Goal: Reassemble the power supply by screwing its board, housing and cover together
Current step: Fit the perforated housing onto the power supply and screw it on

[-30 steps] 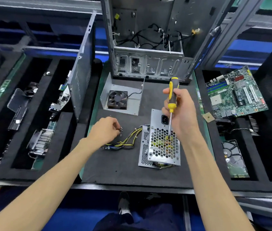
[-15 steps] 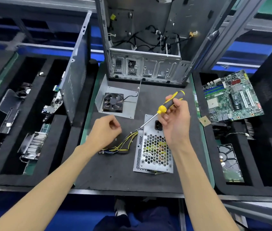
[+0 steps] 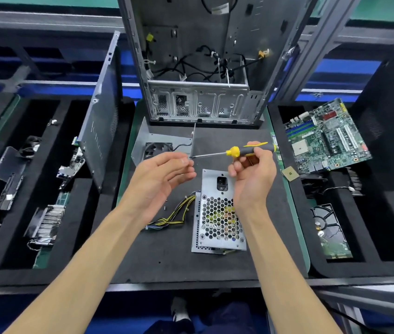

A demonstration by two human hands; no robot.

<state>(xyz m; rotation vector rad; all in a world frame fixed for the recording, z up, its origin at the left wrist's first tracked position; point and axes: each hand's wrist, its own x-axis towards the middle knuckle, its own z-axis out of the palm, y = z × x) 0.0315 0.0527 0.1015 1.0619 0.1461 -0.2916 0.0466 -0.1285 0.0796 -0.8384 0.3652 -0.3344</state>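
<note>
A: Entry, bench layout. Open computer case (image 3: 198,68) stands upright at the far edge of the dark mat (image 3: 162,261). Power supply (image 3: 217,213) lies flat on the mat, mesh cover up, long axis running away from the person, socket end far. Its yellow-black cable bundle (image 3: 176,213) trails off to the left.

B: Position relative to the hands?

A: Below and nearer the body than both. Right hand (image 3: 254,174) is raised over the socket end; left hand (image 3: 162,174) is over bare mat, left of the unit. The right is the nearer one.

B: Hand states?

A: Right hand's fingers are curled round the handle of the screwdriver (image 3: 234,151), shaft near horizontal, pointing left. Left hand's fingertips are drawn together at the tip (image 3: 191,158). Presumably a screw is being seated there; it is too small to confirm.

B: Judgement on the next move?

A: The shaft lies crosswise to the unit. It would need swinging tip-down toward a cover corner hole. One small dark piece, possibly a screw (image 3: 165,208), lies on the mat by the cables.
</note>
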